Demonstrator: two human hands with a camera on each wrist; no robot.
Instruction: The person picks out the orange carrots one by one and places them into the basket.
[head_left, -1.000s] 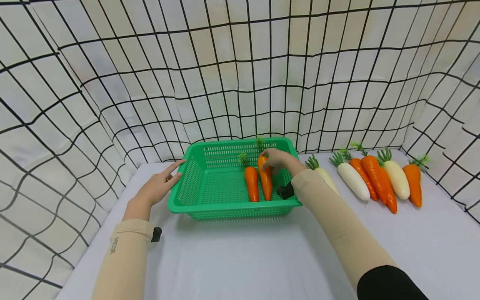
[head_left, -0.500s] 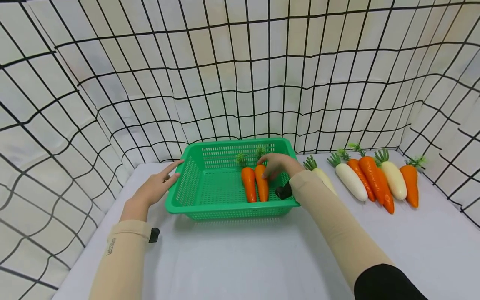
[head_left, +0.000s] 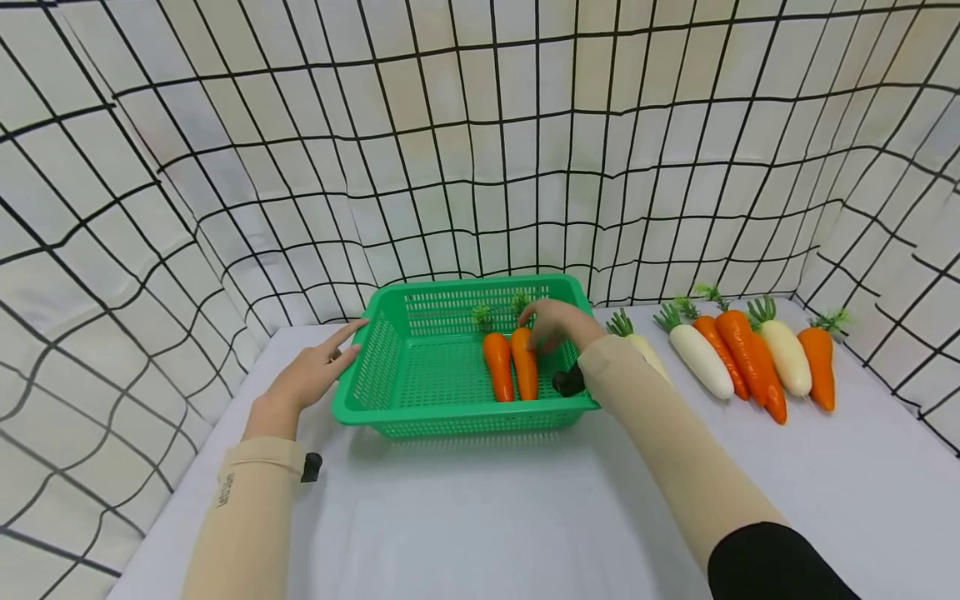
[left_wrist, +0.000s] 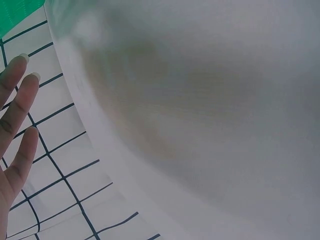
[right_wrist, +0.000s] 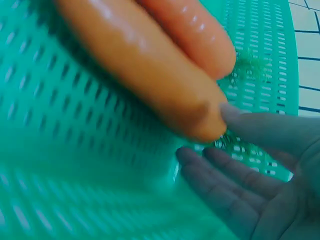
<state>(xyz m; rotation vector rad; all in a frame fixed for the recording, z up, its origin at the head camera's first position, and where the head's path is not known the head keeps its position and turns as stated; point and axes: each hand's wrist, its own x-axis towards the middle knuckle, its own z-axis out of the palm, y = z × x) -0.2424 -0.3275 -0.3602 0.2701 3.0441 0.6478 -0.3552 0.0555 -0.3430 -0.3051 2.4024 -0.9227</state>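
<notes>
A green plastic basket (head_left: pixel 465 417) stands on the table, with two orange carrots inside, a left carrot (head_left: pixel 498 367) and a right carrot (head_left: pixel 524 364), lying side by side with leafy tops to the back. My right hand (head_left: pixel 557 322) is over the right carrot's top end. In the right wrist view the thumb (right_wrist: pixel 260 129) touches or nearly touches that carrot (right_wrist: pixel 150 70), while the other fingers lie apart from it, loosely extended. My left hand (head_left: pixel 313 372) has its fingers extended against the basket's left rim; in the left wrist view its fingers (left_wrist: pixel 20 112) look straight and hold nothing.
To the right of the basket lie a pale radish (head_left: pixel 647 354) partly behind my right sleeve, a white radish (head_left: pixel 701 361), a cream radish (head_left: pixel 785 358) and several carrots (head_left: pixel 742 350). Black netting (head_left: pixel 480 167) over white cloth borders the table at the back and sides.
The right carrot has come down and left, against the left carrot on the basket floor. My right hand lowered with it, then eased slightly up and right, its fingers loosening. The left hand stays at the rim.
</notes>
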